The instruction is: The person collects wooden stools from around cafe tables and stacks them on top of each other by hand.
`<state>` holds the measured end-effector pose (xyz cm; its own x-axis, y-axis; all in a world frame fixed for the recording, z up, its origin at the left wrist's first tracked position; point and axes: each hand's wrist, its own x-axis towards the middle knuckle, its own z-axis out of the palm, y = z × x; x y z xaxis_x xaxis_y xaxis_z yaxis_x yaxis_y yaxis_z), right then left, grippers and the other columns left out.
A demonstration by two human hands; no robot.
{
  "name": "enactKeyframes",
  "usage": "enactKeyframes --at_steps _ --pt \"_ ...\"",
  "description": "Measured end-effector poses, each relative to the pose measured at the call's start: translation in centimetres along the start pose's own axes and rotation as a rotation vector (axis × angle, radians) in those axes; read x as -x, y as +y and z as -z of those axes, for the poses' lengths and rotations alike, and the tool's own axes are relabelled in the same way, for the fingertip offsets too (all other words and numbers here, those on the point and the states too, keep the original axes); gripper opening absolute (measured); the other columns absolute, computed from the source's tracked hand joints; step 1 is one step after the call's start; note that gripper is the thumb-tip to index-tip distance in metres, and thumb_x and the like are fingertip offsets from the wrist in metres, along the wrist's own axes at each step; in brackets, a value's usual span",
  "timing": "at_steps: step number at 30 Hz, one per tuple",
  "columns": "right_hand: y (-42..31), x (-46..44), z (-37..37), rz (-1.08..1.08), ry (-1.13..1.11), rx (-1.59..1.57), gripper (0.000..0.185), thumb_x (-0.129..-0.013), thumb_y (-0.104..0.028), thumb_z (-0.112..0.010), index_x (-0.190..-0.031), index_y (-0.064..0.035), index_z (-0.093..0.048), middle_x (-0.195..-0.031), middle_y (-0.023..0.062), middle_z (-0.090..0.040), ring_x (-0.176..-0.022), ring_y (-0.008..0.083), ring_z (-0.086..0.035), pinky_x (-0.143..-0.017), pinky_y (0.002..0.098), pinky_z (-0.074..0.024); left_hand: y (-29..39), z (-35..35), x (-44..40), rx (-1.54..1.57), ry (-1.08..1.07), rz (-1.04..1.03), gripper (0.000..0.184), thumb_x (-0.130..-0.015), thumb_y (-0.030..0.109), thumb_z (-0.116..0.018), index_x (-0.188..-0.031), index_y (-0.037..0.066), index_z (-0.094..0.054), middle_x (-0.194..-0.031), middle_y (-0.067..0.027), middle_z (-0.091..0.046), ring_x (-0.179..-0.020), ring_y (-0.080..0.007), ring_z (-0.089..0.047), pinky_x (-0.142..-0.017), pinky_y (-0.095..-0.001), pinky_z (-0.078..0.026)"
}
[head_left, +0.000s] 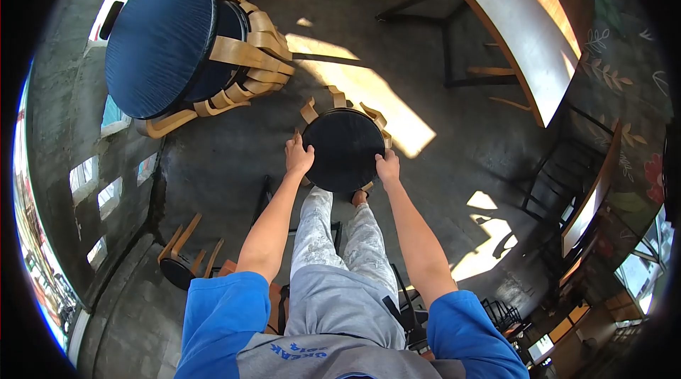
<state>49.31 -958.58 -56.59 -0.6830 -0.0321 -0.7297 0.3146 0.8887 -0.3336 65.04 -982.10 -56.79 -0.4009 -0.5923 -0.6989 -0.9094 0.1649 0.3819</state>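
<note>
A round stool [344, 150] with a black seat is in front of my legs, in the middle of the head view. Several bent light-wood legs show beyond its far edge; whether they belong to one stool or a stack, I cannot tell. My left hand [299, 155] grips the left rim of the seat, fingers partly hidden around the edge. On the opposite side, my right hand [387, 166] is closed on the right rim. A tall stack of similar stools [162, 42] stands to the upper left, apart from my hands.
A wood-topped table [528, 24] with a dark metal frame stands at the upper right. Another stool [179, 271] lies tipped at the lower left. A concrete wall [53, 130] with small openings runs along the left. Sunlit patches mark the dark floor [234, 166].
</note>
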Motion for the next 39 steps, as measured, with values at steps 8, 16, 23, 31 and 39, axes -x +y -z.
enactKeyframes --at_steps 8,16,23,31,39 --pt "-5.7 9.6 3.2 0.386 -0.002 -0.099 0.027 -0.092 -0.018 -0.066 -0.115 -0.0042 -0.067 -0.113 0.0174 -0.062 -0.105 0.0301 -0.064 -0.096 0.0393 -0.0508 1.1 3.1 6.8 0.264 -0.03 -0.208 0.032 -0.095 0.018 -0.061 -0.124 0.006 -0.064 -0.116 -0.0163 -0.067 -0.107 -0.0289 -0.066 -0.096 -0.0371 -0.051" --pt "-9.6 21.7 9.6 0.566 -0.34 -0.457 0.024 -0.097 -0.015 -0.061 -0.116 -0.0018 -0.066 -0.105 0.0125 -0.072 -0.097 0.0204 -0.067 -0.089 0.0344 -0.0534 9.1 7.3 21.5 0.646 -0.088 -0.478 0.02 -0.102 0.01 -0.052 -0.113 -0.001 -0.066 -0.097 -0.008 -0.072 -0.089 -0.0151 -0.068 -0.083 -0.0295 -0.054" --pt "-4.0 32.6 21.9 0.954 -0.378 -0.567 0.049 -0.095 -0.009 -0.055 -0.144 -0.0122 -0.049 -0.126 0.0129 -0.052 -0.123 0.0249 -0.051 -0.108 0.0398 -0.0383 19.6 2.4 36.2 1.0 -0.374 -0.664 0.045 -0.106 0.037 -0.046 -0.14 0.007 -0.046 -0.127 -0.0088 -0.057 -0.11 -0.0175 -0.057 -0.098 -0.0319 -0.046" --pt "15.5 35.7 37.6 1.049 -0.307 -0.9 0.055 -0.101 -0.014 -0.047 -0.155 -0.0097 -0.034 -0.135 0.0156 -0.05 -0.135 0.0249 -0.042 -0.111 0.0421 -0.0323 31.3 -10.9 51.4 0.672 -0.837 -0.827 0.04 -0.108 0.039 -0.044 -0.121 0.006 -0.061 -0.108 -0.007 -0.065 -0.1 -0.0146 -0.062 -0.089 -0.0303 -0.049" --pt "28.2 44.1 48.0 1.03 0.228 -1.043 0.052 -0.1 -0.014 -0.055 -0.151 -0.0137 -0.042 -0.147 0.01 -0.046 -0.134 0.0233 -0.043 -0.114 0.0413 -0.0336 39.6 -19.3 63.9 0.433 -1.089 -1.008 0.032 -0.104 0.032 -0.052 -0.098 0.003 -0.064 -0.094 -0.007 -0.067 -0.089 -0.0172 -0.064 -0.079 -0.0336 -0.052"
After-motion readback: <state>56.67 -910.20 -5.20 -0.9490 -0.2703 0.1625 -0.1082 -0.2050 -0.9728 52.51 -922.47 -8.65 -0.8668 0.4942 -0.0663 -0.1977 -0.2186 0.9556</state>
